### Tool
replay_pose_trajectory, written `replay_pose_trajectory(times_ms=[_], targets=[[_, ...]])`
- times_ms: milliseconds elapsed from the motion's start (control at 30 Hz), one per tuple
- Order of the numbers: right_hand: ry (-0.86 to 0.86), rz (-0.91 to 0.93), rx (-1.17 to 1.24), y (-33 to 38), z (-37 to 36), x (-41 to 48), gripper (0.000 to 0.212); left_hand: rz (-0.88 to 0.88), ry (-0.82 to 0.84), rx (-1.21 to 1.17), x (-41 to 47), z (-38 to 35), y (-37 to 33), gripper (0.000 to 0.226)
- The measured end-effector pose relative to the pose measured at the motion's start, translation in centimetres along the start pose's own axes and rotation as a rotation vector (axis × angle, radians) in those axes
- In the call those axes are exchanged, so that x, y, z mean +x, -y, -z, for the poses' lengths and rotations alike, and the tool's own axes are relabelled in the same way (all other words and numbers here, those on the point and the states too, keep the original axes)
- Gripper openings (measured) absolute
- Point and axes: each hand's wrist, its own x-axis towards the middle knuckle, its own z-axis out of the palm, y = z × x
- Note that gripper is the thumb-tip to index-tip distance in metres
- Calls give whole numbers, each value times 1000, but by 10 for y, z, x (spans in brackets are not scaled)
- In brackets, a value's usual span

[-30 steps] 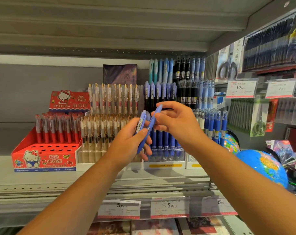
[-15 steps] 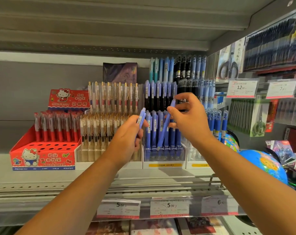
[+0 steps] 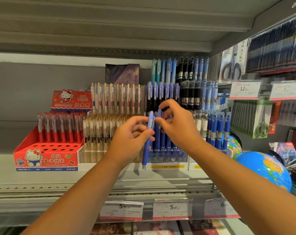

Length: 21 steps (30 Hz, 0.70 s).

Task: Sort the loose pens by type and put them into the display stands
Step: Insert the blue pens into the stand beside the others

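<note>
On the shelf, a red display stand is set at left. Centre: a blue pen is held upright, tip down, by the left hand before the clear stand. The right hand is curled beside its top; grip cannot be told.

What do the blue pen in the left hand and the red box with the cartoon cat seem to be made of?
The blue pen looks like matte plastic, perhaps rubber-coated: its colour is even and shows no glints. The red box looks like printed cardboard, with flat folded walls, punched round holes and a slight gloss.
</note>
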Motion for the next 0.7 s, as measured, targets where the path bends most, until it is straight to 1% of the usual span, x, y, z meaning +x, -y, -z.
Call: replay_pose_trajectory(times_ms=[100,167,267,467,533,600,633,700], targets=[[61,15,-49,-4,-1,-2,16,-27,-25,34,0,0,1,32],[113,12,-52,-6,0,-3,13,-42,-51,70,0,1,1,31],[137,0,-30,-7,-1,-4,15,-48,-66,92,0,1,1,29],[177,12,-100,-3,1,-5,17,-46,-66,111,0,2,0,26],[152,27,-181,-1,4,-8,16,-54,-74,109,-1,2,0,26],[76,38,-227,3,8,-12,16,-66,-83,112,-1,2,-1,27],[45,34,-188,5,9,-15,15,-76,-85,119,0,2,-1,28],[29,-16,35,12,11,-19,11,-102,-85,150,0,1,-1,30]])
